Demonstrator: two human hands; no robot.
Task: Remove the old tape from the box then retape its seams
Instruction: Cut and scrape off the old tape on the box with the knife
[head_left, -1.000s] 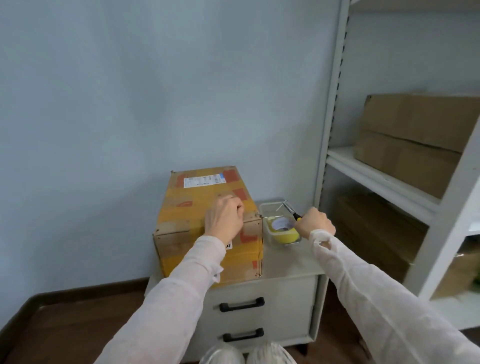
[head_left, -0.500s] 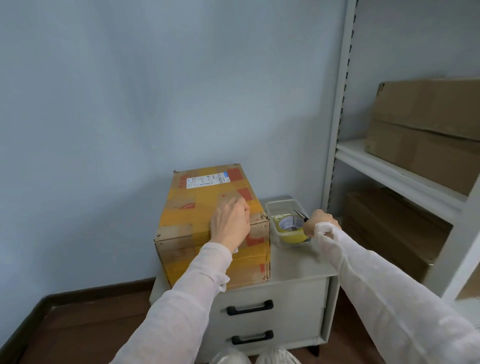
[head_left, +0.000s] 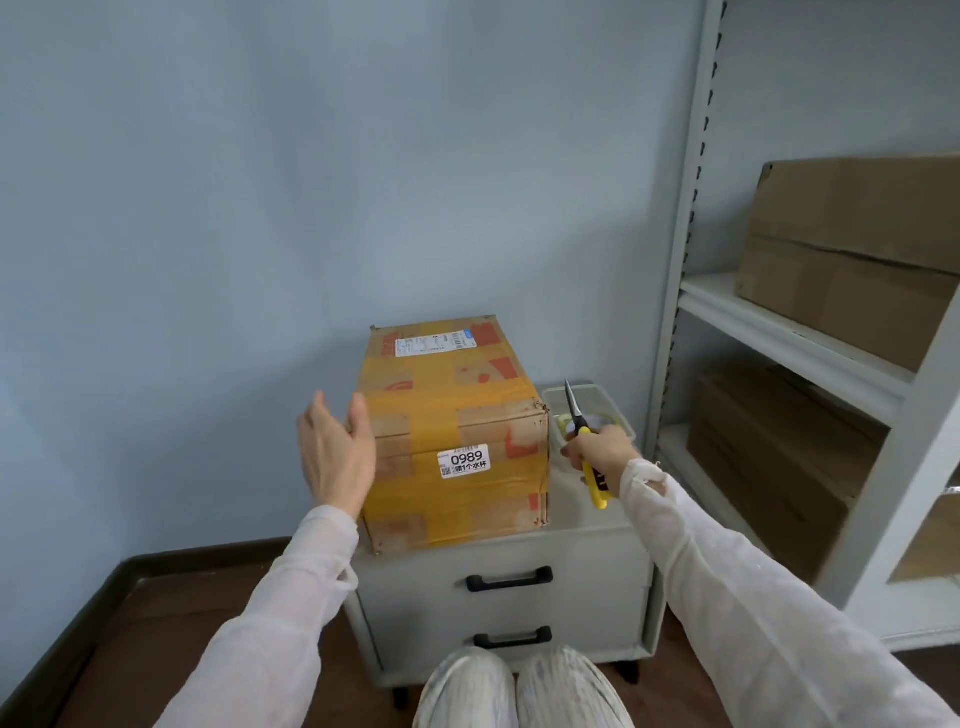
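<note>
Hovering at the left edge of the box (head_left: 457, 431), the left hand (head_left: 335, 457) is open, its fingers (head_left: 314, 423) straight and loosely together, thumb up by the top corner; I cannot tell whether it touches the cardboard. The box sits on the low drawered counter (head_left: 582, 517), banded with old yellow tape (head_left: 415, 405), a white label (head_left: 465, 461) on its near face. Just right of it, the right hand (head_left: 602, 452) grips yellow-handled scissors (head_left: 596, 486), fingers curled round the handles, blades together and pointing up. A clear tub (head_left: 621, 415) stands behind them. Farther right, shelves (head_left: 779, 332) hold brown cartons (head_left: 857, 249).
</note>
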